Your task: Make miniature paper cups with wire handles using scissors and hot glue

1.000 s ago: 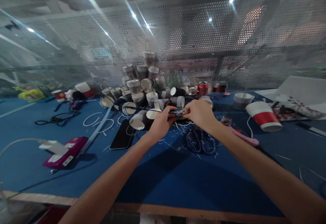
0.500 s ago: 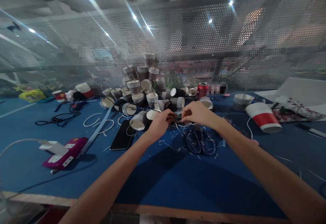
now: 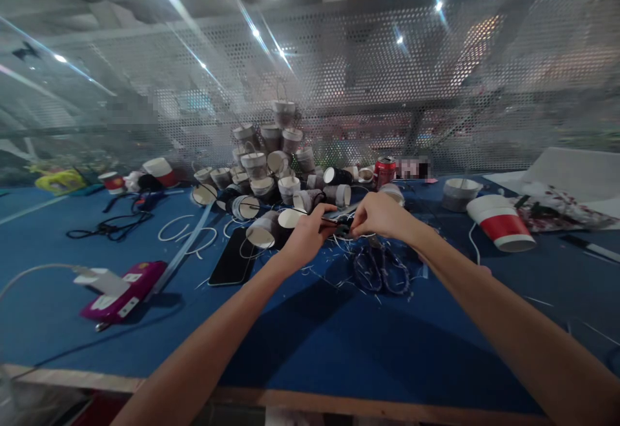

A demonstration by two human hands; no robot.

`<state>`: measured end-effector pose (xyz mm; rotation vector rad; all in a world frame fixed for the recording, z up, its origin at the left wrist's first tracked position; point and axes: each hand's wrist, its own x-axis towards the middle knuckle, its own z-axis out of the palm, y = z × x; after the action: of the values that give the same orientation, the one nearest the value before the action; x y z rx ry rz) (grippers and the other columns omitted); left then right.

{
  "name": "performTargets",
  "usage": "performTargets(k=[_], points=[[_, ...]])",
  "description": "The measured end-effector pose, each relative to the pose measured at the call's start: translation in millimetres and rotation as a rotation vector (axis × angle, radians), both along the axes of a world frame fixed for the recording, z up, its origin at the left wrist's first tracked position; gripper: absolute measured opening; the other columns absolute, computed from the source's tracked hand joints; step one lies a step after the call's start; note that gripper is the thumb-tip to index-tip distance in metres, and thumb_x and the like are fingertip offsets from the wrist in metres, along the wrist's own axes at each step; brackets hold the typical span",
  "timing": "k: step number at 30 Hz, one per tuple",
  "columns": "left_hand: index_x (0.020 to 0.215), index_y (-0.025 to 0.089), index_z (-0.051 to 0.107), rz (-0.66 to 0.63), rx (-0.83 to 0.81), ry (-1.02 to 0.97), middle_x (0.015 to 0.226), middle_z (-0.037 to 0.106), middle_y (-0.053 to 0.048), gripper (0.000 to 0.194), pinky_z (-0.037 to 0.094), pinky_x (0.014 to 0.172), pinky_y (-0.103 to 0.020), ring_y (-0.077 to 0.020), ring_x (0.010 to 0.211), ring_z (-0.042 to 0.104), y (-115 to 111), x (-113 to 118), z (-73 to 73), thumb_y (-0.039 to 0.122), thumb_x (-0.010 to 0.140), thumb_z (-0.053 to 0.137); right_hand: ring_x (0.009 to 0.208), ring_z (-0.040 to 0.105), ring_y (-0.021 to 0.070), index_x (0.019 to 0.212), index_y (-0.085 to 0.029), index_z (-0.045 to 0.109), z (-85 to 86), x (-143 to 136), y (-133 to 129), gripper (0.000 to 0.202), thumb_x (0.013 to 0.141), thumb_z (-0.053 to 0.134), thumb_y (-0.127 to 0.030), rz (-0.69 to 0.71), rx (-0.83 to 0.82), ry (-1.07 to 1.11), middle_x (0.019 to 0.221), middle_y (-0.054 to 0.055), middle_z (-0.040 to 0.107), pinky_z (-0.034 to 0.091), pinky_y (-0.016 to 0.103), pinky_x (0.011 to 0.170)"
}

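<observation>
The left hand and right hand pinched a dark piece above the table, seemingly steadying it from both sides. Scissors lay nearer the front edge, handles foremost, likely for easy reach; cups were piled toward the far edge.

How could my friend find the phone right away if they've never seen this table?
Start at the big blue table and find the left hand. Between that hand and the purple power strip lies the smartphone, beside a tipped-over cup. It's a flat, black rectangle, unlike the round cup and the thin white cord nearby.
</observation>
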<state>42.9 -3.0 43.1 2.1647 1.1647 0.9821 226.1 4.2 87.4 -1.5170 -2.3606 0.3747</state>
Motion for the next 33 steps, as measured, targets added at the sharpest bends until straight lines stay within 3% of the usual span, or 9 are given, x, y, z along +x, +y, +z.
performTargets(k=[8, 18, 25, 33], points=[[0.111, 0.015, 0.048, -0.022, -0.053, -0.041, 0.09, 0.07, -0.01, 0.034, 0.053, 0.076, -0.034, -0.0213, 0.088, 0.066, -3, 0, 3.3, 0.011, 0.078, 0.054, 0.056, 0.057, 0.0131, 0.06, -0.019, 0.071, -1.4, -7, -1, 0.005, 0.057, 0.074, -0.022, -0.016, 0.122, 0.018, 0.057, 0.001, 0.066, 0.037, 0.023, 0.052], [0.106, 0.015, 0.052, -0.099, -0.042, -0.058, 0.096, 0.069, -0.009, 0.027, 0.053, 0.079, -0.033, -0.0198, 0.091, 0.066, -3, 0, 3.5, 0.013, 0.079, 0.054, 0.059, 0.056, 0.0145, 0.061, -0.019, 0.068, 0.7, -13, -8, 0.007, 0.062, 0.073, -0.023, -0.065, 0.181, -0.131, 0.063, 0.003, 0.065, 0.033, 0.026, 0.054], [0.091, 0.012, 0.059, -0.05, -0.042, -0.032, 0.087, 0.07, -0.009, 0.014, 0.054, 0.077, -0.031, -0.0198, 0.086, 0.067, -1, -1, 3.3, 0.011, 0.078, 0.054, 0.067, 0.058, 0.0157, 0.065, -0.017, 0.066, 0.4, -17, -10, 0.009, 0.067, 0.07, -0.025, -0.049, 0.195, -0.171, 0.069, 0.003, 0.065, 0.032, 0.027, 0.061], [0.087, 0.013, 0.06, -0.018, 0.016, 0.023, 0.082, 0.07, -0.006, 0.013, 0.054, 0.071, -0.028, -0.0167, 0.079, 0.067, 1, -3, 1.4, 0.009, 0.078, 0.052, 0.065, 0.056, 0.0155, 0.07, -0.021, 0.072, 3.2, -8, -9, 0.005, 0.069, 0.067, -0.022, 0.009, 0.157, -0.192, 0.068, 0.004, 0.067, 0.03, 0.026, 0.056]])
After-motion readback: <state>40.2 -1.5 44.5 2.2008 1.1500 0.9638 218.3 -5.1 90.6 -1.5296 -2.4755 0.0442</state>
